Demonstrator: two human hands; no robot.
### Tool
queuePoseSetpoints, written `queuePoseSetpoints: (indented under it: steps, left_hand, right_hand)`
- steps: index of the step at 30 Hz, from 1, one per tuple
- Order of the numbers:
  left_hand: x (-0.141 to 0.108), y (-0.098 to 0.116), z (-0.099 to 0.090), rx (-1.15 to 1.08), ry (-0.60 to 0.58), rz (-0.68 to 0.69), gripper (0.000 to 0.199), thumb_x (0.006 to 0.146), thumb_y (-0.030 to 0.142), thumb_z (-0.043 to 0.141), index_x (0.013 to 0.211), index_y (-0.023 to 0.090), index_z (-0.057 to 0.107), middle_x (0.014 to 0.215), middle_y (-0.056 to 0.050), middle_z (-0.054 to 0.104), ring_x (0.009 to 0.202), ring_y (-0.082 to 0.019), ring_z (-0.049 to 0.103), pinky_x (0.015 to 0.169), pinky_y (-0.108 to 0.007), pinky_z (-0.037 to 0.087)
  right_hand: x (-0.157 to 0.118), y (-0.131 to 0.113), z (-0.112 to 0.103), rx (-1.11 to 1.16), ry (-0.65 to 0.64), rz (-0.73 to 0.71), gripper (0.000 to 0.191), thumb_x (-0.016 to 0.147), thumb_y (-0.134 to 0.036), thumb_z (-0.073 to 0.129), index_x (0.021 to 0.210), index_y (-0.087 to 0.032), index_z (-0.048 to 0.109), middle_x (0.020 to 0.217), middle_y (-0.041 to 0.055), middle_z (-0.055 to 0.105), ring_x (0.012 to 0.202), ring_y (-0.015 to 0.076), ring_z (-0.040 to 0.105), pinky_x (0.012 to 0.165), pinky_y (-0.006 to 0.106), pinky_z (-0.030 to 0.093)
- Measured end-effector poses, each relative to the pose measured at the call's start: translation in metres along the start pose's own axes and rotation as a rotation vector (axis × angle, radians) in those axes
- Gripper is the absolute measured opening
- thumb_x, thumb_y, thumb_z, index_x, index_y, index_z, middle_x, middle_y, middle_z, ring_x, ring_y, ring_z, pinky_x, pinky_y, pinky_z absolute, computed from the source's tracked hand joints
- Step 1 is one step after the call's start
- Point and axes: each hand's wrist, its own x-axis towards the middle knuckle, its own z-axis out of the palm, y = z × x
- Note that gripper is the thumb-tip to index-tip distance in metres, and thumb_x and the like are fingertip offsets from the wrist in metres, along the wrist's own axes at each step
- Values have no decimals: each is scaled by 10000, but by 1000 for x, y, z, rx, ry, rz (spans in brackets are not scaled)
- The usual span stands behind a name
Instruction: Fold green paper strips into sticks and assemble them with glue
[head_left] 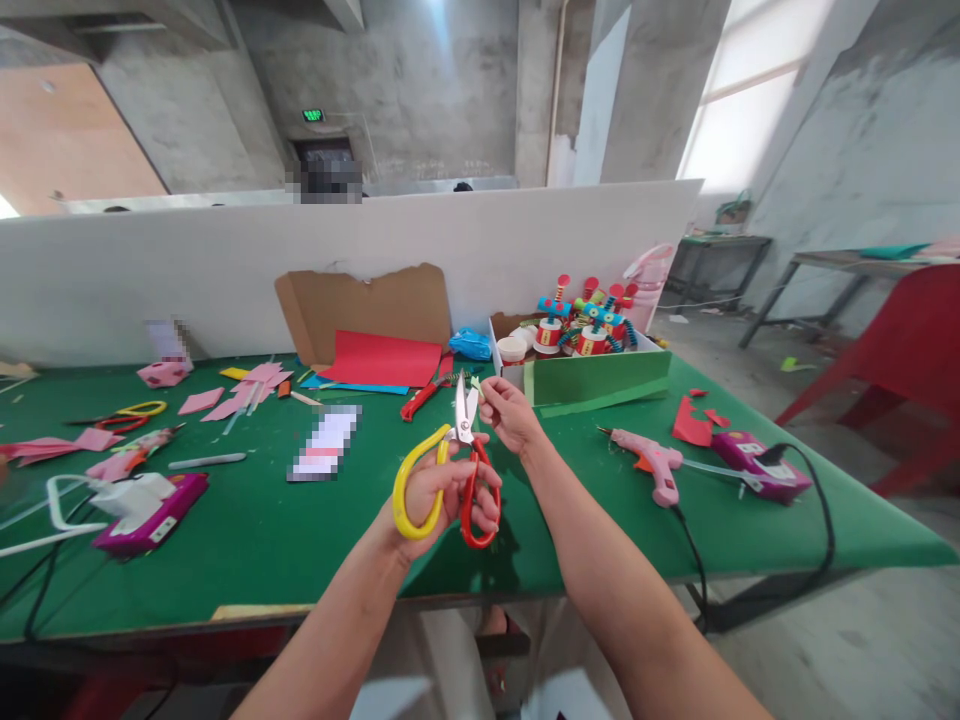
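My left hand (442, 490) grips a pair of scissors (466, 425) by its loops, one yellow and one red. The blades point away from me and stand slightly apart. At the blade tips my right hand (510, 412) pinches a small pale green piece (475, 384), too small to name. Just behind the scissors lies a red-handled tool (421, 402) on the green tabletop (315, 550). Red paper (382, 358) leans by a brown cardboard sheet (367, 300) further back.
To the right are a pink glue gun (651, 462), a purple power strip (761, 468) and red scraps (691, 422). A green-sided box (600, 382) holds several craft figures (592, 330). Another power strip (154, 515) and scissors (131, 415) lie left. A white partition (225, 260) borders the back.
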Motion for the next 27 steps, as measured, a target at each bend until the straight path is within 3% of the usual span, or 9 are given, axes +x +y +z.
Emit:
queuePoseSetpoints:
  steps: [16, 20, 23, 25, 27]
  left_hand:
    - [-6, 0, 8, 91, 152, 97, 525, 728, 305, 653, 1200, 146, 486, 632, 34, 585, 322, -61, 433, 274, -183, 374]
    - [-11, 6, 9, 233, 233, 236, 538, 730, 372, 640, 1201, 175, 469, 594, 74, 540, 264, -41, 346, 260, -197, 369]
    - [-10, 23, -12, 457, 298, 320, 518, 760, 419, 604, 1204, 199, 452, 592, 76, 533, 267, -49, 351, 274, -192, 334]
    - [-4, 33, -35, 719, 326, 231, 477, 777, 408, 582, 1186, 197, 457, 573, 67, 536, 283, -74, 381, 303, -204, 326]
    - [7, 36, -60, 1088, 473, 99, 399, 769, 318, 584, 1134, 192, 483, 629, 19, 597, 379, -124, 500, 381, -228, 372]
  right_hand:
    - [0, 7, 0, -57, -11, 16, 342, 626, -422, 791, 698, -185, 555, 565, -58, 558, 437, 36, 413, 421, 167, 348]
    - [4, 7, -7, -27, 73, 16, 296, 654, -370, 781, 690, -188, 551, 547, -62, 541, 430, 35, 398, 405, 160, 333]
    - [7, 3, -12, 41, 144, 1, 254, 699, -311, 758, 681, -189, 535, 557, -63, 529, 438, 33, 395, 406, 151, 334]
    - [7, 0, -13, 99, 155, 4, 239, 735, -300, 733, 685, -190, 528, 565, -61, 521, 438, 32, 386, 404, 146, 335]
    - [6, -4, -13, 157, 139, 30, 244, 778, -337, 696, 685, -190, 525, 552, -58, 499, 422, 34, 360, 385, 148, 319]
